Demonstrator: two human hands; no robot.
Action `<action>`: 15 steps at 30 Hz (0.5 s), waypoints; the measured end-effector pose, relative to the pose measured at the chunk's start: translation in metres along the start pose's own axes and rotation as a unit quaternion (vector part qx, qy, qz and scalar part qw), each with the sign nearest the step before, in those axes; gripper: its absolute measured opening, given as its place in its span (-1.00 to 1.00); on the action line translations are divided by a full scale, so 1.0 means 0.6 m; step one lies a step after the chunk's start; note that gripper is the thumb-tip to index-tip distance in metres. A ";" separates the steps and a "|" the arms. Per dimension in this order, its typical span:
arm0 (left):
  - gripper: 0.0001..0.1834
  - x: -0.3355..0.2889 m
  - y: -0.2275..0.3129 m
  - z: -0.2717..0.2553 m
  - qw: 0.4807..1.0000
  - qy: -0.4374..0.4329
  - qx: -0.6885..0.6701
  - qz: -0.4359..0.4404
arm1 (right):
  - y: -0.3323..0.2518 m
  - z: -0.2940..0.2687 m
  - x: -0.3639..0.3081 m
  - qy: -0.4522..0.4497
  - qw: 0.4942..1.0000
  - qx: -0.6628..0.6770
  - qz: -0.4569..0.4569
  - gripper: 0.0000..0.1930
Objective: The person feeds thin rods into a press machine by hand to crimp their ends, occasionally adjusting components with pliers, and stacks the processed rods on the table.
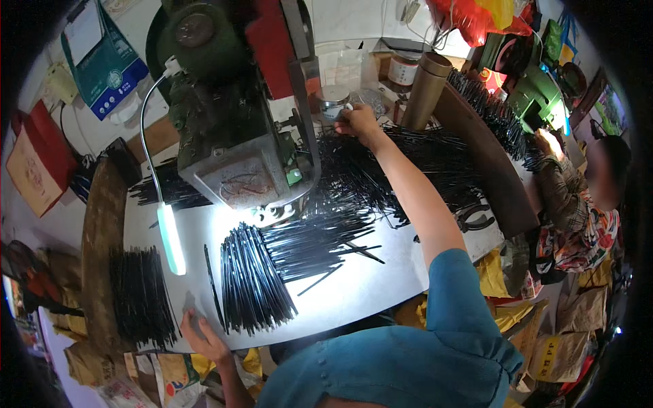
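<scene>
At the far side of the table, my right hand (360, 125) is closed on the handle of a lidded mug (332, 107) with a silver top. My left hand (206, 338) rests at the table's front edge, fingers apart and holding nothing. Just beyond it lies a single thin black rod (212, 285). A fanned bundle of shiny black rods (253, 279) lies in the middle, overlapping a sideways pile of rods (309, 241). Another bundle of rods (143, 296) sits at the left, and a big tangled heap (415, 160) spreads beneath my right forearm.
A green machine (228, 126) overhangs the table (354, 292), with a lit lamp (171, 238) on a bent arm. A brown tumbler (427, 92) and jar (403, 69) stand behind the heap. Pliers (474, 219) lie at right. Wooden boards edge both sides. Another person (578, 204) works at far right.
</scene>
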State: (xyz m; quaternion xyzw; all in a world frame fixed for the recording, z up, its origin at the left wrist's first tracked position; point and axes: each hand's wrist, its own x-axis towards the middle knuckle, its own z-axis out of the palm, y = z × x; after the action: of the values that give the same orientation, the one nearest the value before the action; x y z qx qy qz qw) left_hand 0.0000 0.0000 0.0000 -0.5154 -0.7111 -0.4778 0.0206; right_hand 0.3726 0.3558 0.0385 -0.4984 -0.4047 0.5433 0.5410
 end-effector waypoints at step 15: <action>-0.73 0.003 0.007 0.007 1.000 -0.019 -0.003 -0.007 | 0.018 -0.033 0.055 0.000 0.981 -0.187 0.048 -0.90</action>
State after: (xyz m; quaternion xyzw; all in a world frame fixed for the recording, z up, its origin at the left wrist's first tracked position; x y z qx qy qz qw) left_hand 0.0043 0.0042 0.0014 -0.5195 -0.7133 -0.4704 0.0020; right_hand 0.3928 0.3858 0.0210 -0.6093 -0.4750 0.4835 0.4115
